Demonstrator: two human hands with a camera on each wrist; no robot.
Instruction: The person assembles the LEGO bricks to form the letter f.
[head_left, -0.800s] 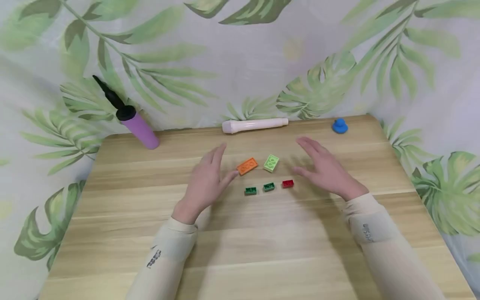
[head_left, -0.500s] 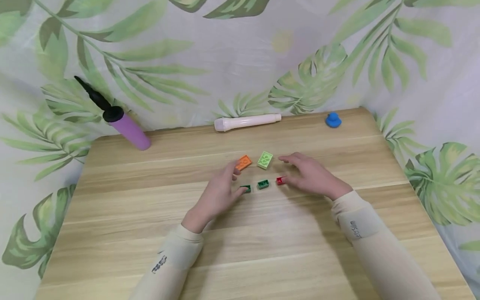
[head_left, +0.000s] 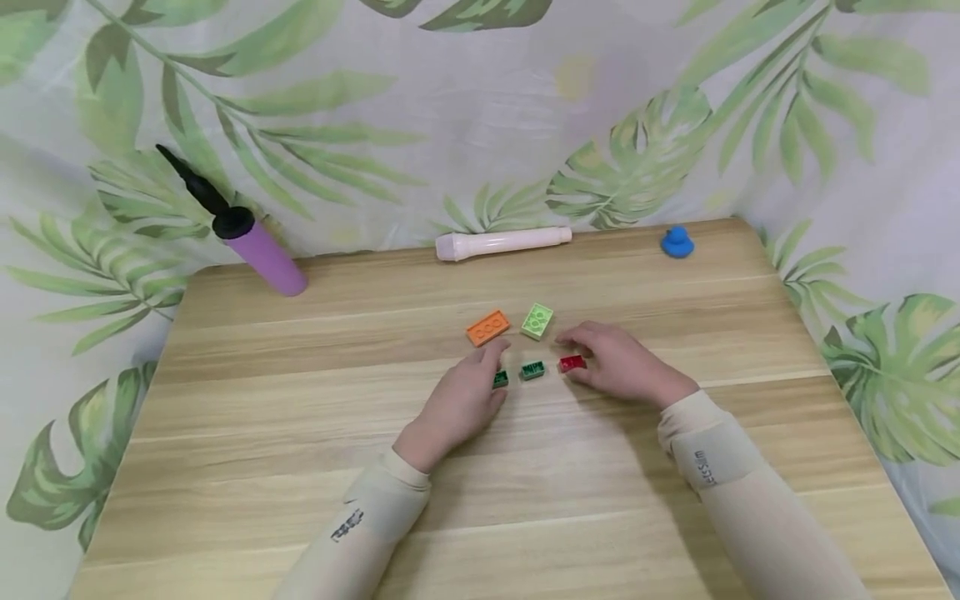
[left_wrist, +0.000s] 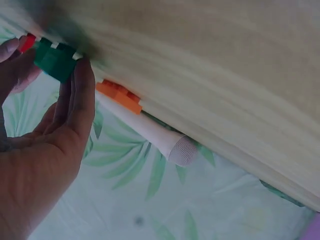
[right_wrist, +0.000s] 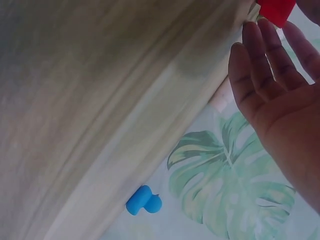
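Five small bricks lie mid-table. My left hand [head_left: 495,369] pinches the leftmost dark green brick [head_left: 500,379] on the wood; in the left wrist view its fingers [left_wrist: 80,100] close round that green brick [left_wrist: 54,61]. My right hand [head_left: 576,353] pinches the red brick [head_left: 572,363] at the row's right end, and its fingertips [right_wrist: 260,45] meet the red brick [right_wrist: 275,10]. A second dark green brick [head_left: 532,370] sits untouched between them. Just behind lie an orange brick [head_left: 487,327] and a light green brick [head_left: 537,321].
The wooden table [head_left: 300,467] backs onto a leaf-print cloth. At its rear edge lie a white tube [head_left: 502,242], a purple pump [head_left: 258,250] with a black nozzle at the left, and a blue knob [head_left: 677,242] at the right.
Both hands came down from hovering open over the bricks and drew inward. The left now holds the left green brick, the right holds the red brick.
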